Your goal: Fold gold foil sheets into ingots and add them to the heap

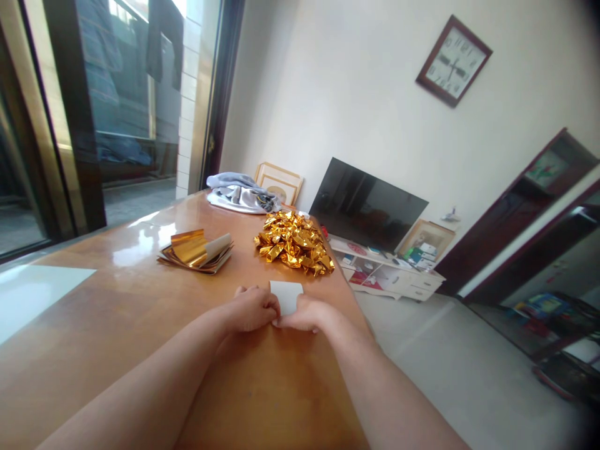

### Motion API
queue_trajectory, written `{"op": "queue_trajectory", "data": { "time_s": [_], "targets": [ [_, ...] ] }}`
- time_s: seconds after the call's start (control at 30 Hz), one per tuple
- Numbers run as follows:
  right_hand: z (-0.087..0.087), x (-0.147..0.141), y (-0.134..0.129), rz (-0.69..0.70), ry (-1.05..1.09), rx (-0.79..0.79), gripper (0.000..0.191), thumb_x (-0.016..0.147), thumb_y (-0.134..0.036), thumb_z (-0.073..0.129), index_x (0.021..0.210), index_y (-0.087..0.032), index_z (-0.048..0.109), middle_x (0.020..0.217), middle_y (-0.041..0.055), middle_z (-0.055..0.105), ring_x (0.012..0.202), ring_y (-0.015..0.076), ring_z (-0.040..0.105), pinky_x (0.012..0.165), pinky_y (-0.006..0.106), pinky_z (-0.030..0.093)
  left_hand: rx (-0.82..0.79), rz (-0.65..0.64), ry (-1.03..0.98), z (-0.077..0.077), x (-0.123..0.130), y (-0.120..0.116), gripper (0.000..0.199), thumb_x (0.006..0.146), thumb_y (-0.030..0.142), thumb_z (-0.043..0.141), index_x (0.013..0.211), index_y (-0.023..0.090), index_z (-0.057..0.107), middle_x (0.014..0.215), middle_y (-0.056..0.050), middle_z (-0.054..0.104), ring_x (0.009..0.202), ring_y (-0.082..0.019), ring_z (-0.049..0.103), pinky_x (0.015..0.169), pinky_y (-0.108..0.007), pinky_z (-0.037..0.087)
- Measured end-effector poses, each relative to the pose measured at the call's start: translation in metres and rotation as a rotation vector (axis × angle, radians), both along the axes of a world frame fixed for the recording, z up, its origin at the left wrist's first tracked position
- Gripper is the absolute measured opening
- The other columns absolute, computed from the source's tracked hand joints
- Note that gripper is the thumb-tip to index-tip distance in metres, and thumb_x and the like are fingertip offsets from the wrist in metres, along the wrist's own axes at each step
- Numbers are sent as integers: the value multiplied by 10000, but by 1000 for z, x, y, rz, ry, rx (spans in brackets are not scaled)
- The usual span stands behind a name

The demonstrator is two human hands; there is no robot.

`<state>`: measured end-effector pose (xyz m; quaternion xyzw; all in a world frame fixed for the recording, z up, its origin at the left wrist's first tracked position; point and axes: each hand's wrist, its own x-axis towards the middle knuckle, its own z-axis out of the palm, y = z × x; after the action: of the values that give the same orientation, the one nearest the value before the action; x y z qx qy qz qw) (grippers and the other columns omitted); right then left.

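A small white sheet of paper [287, 294] lies on the wooden table between my hands. My left hand [255, 309] is curled, its fingers pinched at the sheet's near left corner. From the other side, my right hand [307, 312] grips the near right edge, its thumb reaching toward the left fingers. The sheet's near edge is partly hidden by both hands. Just beyond it rises a heap of folded shiny gold foil pieces [293, 244]. To the left rests a loose stack of gold foil paper sheets [197, 251], some curling up.
Folded grey-blue cloth [241, 192] sits at the table's far end. A pale sheet [37, 294] lies at the left on the wooden table [140, 325]. The table's right edge runs close by my right arm. Beyond stand a television [368, 203] and a white cabinet [389, 275].
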<state>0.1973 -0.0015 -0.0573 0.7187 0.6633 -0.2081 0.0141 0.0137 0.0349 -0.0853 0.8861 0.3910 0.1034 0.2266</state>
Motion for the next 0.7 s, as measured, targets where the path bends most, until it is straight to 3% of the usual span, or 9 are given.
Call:
{"op": "queue_trajectory", "data": {
  "time_s": [0.17, 0.37, 0.53, 0.7],
  "targets": [
    [7, 3, -5, -16, 165, -101, 434, 645, -331, 837, 1038, -200, 709, 864, 22, 736, 651, 155, 634, 550, 230, 475, 66, 38, 15, -5, 3, 0, 224, 804, 351, 576, 910, 320, 771, 948, -34, 755, 1010, -278, 620, 929, -445, 370],
    [12, 20, -10, -100, 150, -48, 203, 679, -260, 803, 831, -170, 702, 738, 14, 702, 660, 158, 612, 561, 226, 441, 68, 50, 24, -7, 4, -2, 195, 802, 324, 577, 887, 309, 752, 945, -22, 756, 1020, -271, 608, 921, -450, 358],
    [4, 58, -13, -209, 91, -9, 242, 669, -338, 808, 707, -176, 631, 657, 14, 629, 595, 164, 586, 515, 242, 371, 47, 50, 21, -4, 4, -2, 205, 790, 309, 575, 888, 317, 755, 918, -12, 746, 995, -261, 619, 909, -435, 359],
    [-10, 80, -13, -228, 160, -32, 272, 736, -279, 726, 573, -178, 533, 478, -22, 493, 449, 118, 458, 464, 231, 283, 44, 58, 23, -2, 4, -1, 185, 778, 303, 588, 867, 325, 749, 903, -2, 737, 1012, -276, 615, 909, -439, 359]
  ]
}}
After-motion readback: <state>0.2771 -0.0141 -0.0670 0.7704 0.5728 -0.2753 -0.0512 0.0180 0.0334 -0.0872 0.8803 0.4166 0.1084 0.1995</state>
